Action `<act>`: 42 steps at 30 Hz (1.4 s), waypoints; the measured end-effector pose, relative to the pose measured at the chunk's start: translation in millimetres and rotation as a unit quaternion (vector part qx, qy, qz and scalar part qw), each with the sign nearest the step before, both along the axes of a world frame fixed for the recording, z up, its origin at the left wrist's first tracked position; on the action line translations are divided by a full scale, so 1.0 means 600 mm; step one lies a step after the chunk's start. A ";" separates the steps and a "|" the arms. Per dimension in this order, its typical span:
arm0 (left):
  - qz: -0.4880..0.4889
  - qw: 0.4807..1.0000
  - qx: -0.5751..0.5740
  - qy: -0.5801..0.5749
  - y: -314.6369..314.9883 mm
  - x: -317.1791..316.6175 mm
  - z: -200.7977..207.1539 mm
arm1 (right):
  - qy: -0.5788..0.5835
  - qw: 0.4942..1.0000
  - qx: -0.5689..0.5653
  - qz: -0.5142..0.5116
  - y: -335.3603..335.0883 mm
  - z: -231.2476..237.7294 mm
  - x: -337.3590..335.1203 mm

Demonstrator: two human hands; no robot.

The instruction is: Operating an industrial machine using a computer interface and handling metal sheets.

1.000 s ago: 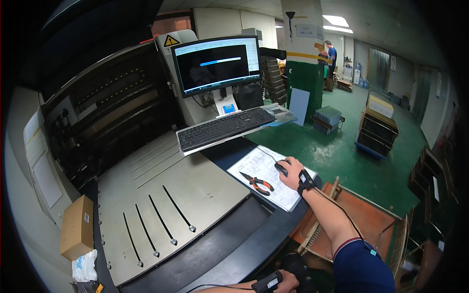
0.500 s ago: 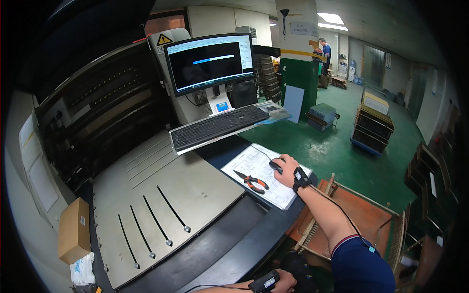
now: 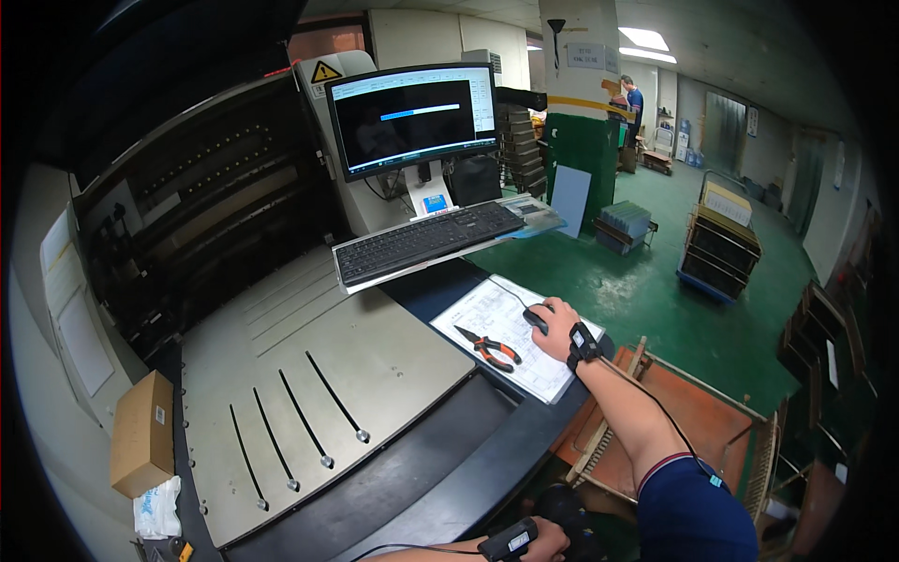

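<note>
Fingers (image 3: 562,305) of my right hand (image 3: 559,332) are, in the head view, curving around a small black rounded computer mouse (image 3: 535,320), which is sitting directly beneath them. It is lying on a white printed paper sheet (image 3: 492,309), right of black-nosed pliers with orange-and-black handles (image 3: 488,347). My left hand (image 3: 549,540) is showing at the lower edge; whether its fingers are spread or pressed together, I cannot tell.
</note>
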State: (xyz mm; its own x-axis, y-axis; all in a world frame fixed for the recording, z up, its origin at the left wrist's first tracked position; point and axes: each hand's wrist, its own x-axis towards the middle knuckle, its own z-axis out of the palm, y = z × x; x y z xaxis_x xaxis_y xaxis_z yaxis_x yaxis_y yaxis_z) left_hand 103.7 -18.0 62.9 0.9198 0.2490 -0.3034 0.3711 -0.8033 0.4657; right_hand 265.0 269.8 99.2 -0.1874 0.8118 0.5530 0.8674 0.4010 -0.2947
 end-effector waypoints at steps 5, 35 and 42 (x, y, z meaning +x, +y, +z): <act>0.005 0.999 0.009 0.042 -0.002 0.006 0.009 | 0.002 1.000 0.014 0.002 0.002 -0.006 0.008; 0.021 1.000 0.007 -0.005 -0.003 -0.005 -0.005 | 0.007 1.000 0.013 0.012 0.004 -0.001 -0.007; 0.008 0.998 0.031 -0.056 -0.008 0.002 -0.039 | 0.004 0.999 0.028 0.027 0.006 -0.007 0.006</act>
State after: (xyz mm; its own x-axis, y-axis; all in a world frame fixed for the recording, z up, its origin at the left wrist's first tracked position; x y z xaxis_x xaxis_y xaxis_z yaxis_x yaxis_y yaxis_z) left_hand 104.7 -22.8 39.7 0.9428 0.2797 -0.1815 0.3327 -0.8265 0.4541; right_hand 268.6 273.6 95.1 -0.2256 0.7687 0.5985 0.8415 0.4633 -0.2779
